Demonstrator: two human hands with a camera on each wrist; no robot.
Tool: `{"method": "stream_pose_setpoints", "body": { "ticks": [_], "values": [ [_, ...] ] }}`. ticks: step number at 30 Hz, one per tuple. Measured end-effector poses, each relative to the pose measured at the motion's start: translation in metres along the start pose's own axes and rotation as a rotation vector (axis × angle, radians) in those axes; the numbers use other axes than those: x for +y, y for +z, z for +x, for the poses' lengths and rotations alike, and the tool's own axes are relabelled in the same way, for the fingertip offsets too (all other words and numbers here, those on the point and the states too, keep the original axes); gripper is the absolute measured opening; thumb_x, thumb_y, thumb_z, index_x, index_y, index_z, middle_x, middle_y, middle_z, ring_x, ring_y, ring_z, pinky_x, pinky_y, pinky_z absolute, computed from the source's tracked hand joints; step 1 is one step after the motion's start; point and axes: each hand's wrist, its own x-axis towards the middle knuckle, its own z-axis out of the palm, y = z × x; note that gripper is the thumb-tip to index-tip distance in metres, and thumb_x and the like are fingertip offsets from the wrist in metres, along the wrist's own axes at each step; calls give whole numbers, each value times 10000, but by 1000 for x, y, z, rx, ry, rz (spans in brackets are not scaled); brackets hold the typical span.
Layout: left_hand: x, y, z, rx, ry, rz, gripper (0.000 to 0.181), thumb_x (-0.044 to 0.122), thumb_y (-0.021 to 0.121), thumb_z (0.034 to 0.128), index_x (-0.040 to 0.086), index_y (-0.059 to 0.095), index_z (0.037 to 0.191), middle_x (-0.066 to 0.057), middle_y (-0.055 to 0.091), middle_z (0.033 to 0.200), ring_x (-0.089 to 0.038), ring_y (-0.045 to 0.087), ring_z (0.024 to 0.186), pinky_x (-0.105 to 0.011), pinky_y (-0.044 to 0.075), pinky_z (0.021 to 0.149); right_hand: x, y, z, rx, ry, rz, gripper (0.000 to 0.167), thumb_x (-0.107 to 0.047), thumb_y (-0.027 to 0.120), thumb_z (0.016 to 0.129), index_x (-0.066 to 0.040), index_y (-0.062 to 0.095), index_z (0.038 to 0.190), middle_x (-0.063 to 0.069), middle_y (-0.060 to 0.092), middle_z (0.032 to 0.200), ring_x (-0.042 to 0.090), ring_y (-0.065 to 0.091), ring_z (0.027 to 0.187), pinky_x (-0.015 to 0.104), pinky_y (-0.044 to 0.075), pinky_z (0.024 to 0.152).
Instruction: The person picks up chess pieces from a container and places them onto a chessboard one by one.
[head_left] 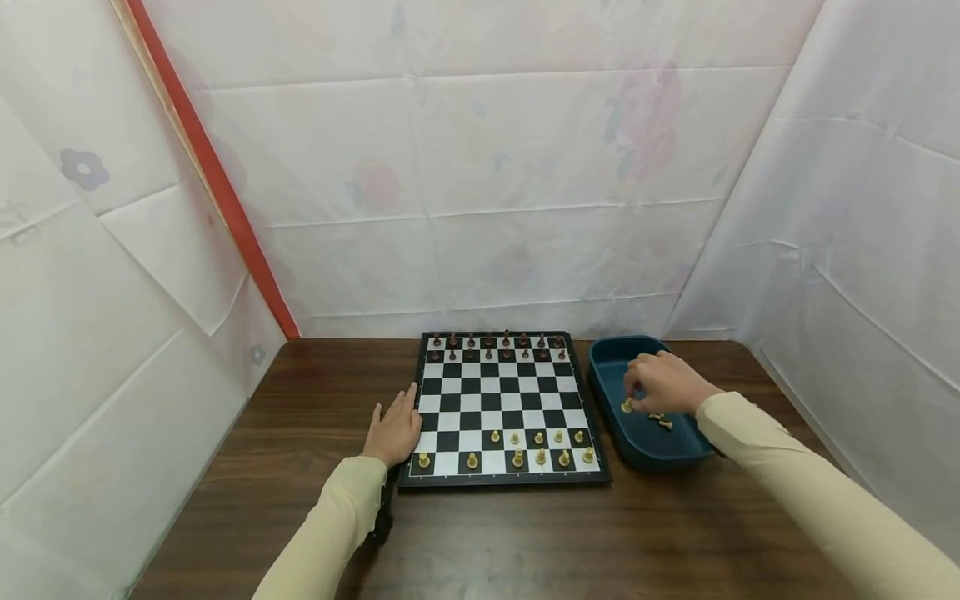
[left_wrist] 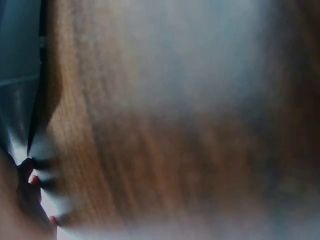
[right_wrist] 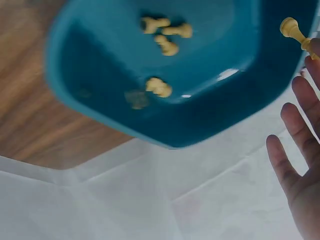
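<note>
A black-and-white chessboard [head_left: 500, 402] lies on the table, with brown chess pieces [head_left: 489, 354] along its two far rows. Cream chess pieces [head_left: 541, 456] stand upright on the two near rows, those of the second row toward the right. My left hand [head_left: 393, 429] rests at the board's left edge, fingers extended. Over the blue bin [head_left: 628, 446] my right hand [head_left: 666, 383] pinches a cream chess piece [right_wrist: 295, 31], its round base showing; the fingers hide its top. Several loose cream pieces [right_wrist: 165, 45] lie on the bin's floor.
The bin stands just right of the board on the brown wooden table [head_left: 510, 542]. White patterned sheeting [head_left: 480, 192] encloses the back and both sides. A red strip [head_left: 217, 175] runs down the left corner.
</note>
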Motion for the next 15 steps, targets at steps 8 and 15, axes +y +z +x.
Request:
{"method": "stream_pose_setpoints", "body": {
  "ticks": [8,15],
  "values": [
    [2,-2,-3,-12,-9,11,543,206,258,1004,17,215,1511,-172,315,1510,-320,252,1402,-596,63,1109,-19,-14,29,-23,-8,-71,132,-273,759,726,-275,646,658,-122,504,689,82,433,659,293,357,587],
    [3,-3,-2,-5,-9,14,540,206,263,1005,22,223,1511,-163,321,1510,-310,252,1404,-587,63,1114,-29,-22,42,6,-47,-76,139,-257,742,741,-270,630,658,-96,525,706,100,440,676,338,373,629]
  ]
}}
